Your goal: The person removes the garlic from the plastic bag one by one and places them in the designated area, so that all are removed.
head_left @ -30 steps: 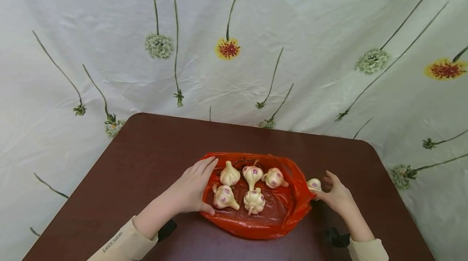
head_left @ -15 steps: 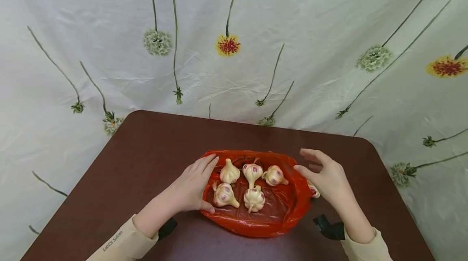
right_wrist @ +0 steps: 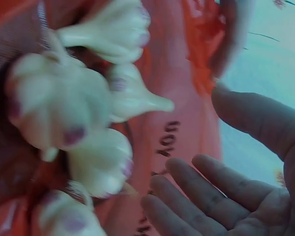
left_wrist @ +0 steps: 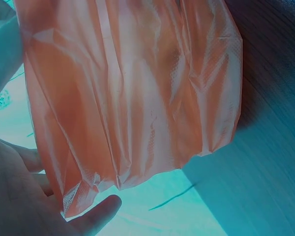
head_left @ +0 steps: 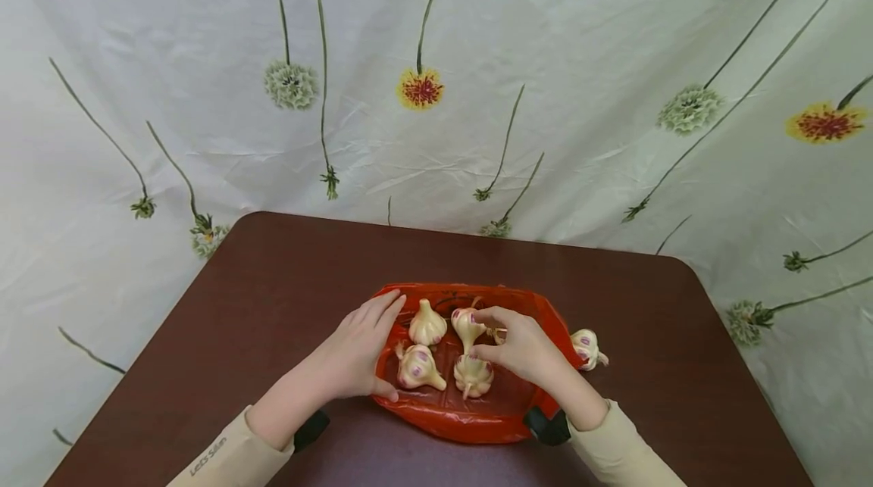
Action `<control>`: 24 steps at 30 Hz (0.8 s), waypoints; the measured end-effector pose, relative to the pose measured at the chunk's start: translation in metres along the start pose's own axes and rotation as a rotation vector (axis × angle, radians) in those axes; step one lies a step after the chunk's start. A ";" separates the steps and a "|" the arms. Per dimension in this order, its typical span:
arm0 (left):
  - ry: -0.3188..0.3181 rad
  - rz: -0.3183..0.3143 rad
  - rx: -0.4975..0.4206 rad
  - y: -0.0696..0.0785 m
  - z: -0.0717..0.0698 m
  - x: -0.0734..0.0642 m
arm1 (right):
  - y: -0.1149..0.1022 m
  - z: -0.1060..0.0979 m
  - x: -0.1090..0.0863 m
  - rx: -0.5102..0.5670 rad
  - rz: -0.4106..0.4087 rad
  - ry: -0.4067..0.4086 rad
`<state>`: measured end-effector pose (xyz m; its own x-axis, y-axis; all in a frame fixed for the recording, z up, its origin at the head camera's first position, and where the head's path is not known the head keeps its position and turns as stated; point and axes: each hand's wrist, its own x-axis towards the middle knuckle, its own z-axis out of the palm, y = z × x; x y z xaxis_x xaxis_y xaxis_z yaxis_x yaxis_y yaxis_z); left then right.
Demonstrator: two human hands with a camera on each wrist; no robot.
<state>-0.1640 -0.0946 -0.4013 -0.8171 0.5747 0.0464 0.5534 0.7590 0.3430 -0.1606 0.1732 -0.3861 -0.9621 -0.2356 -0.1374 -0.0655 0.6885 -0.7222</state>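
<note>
A red plastic bag [head_left: 464,426] lies with its mouth spread wide, several garlic bulbs inside, including a bulb [head_left: 427,324] at the upper left and another [head_left: 474,377] at the lower middle. My left hand [head_left: 358,354] rests on the bag's left rim, fingers and thumb spread apart. Over the bag's right half reaches my right hand [head_left: 521,351], partly hiding one bulb. In the right wrist view its fingers [right_wrist: 206,191] and thumb stand apart with nothing between them, beside the garlic bulbs [right_wrist: 59,101]. The left wrist view shows the bag's creased outside [left_wrist: 137,98].
One garlic bulb [head_left: 588,348] lies on the dark brown table [head_left: 307,267], just outside the bag's right side. Behind the table hangs a pale floral cloth [head_left: 382,146]. Dark straps [head_left: 548,426] sit at the wrists.
My right hand let go of the garlic bulb right of the bag, rose, and moved left over the bag's inside. The left hand stayed at the rim.
</note>
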 end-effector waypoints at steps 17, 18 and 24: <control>-0.001 0.009 -0.003 -0.001 0.001 0.002 | 0.012 0.025 0.002 -0.191 0.021 -0.214; -0.001 0.008 -0.003 -0.001 0.001 0.002 | 0.012 0.026 0.002 -0.200 0.021 -0.218; 0.001 0.009 -0.010 -0.001 0.002 0.002 | 0.015 0.031 0.003 -0.235 0.024 -0.257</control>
<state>-0.1662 -0.0939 -0.4031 -0.8123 0.5811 0.0503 0.5590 0.7508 0.3518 -0.1558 0.1611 -0.4184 -0.8680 -0.3619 -0.3401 -0.1318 0.8281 -0.5449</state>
